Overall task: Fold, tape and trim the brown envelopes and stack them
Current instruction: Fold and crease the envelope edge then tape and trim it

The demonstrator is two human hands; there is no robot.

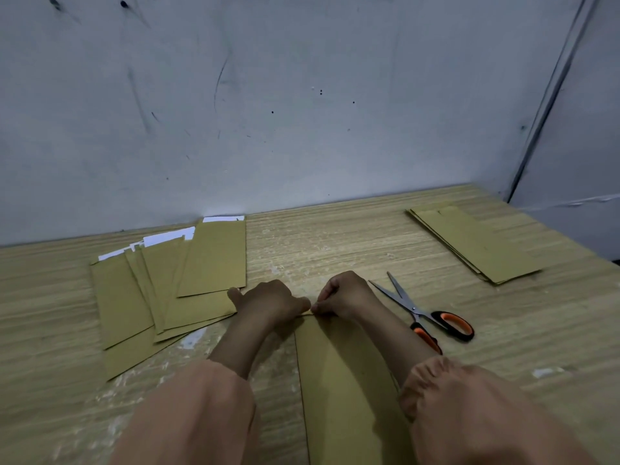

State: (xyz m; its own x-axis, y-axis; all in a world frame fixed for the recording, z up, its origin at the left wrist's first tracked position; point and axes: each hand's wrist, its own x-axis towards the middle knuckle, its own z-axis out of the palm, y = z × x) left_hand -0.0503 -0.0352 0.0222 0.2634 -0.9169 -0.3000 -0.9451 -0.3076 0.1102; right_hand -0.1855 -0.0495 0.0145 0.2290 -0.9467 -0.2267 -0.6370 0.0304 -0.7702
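A wooden table point(335, 236) stood against a scuffed grey wall point(302, 95). A fanned pile of brown envelopes point(167, 290) lay at its left, a neat stack point(476, 246) at far right. One envelope point(345, 380) lay lengthwise before the person, whose left hand point(268, 300) and right hand point(345, 293) pinched its far edge with curled fingers. Open scissors point(426, 313) lay just right.

both hands, left hand point(268, 298) and right hand point(342, 295), pinch the far edge of a brown envelope point(349, 380), open scissors point(426, 313) just right, fanned envelopes point(167, 286) left, neat stack point(476, 243) far right
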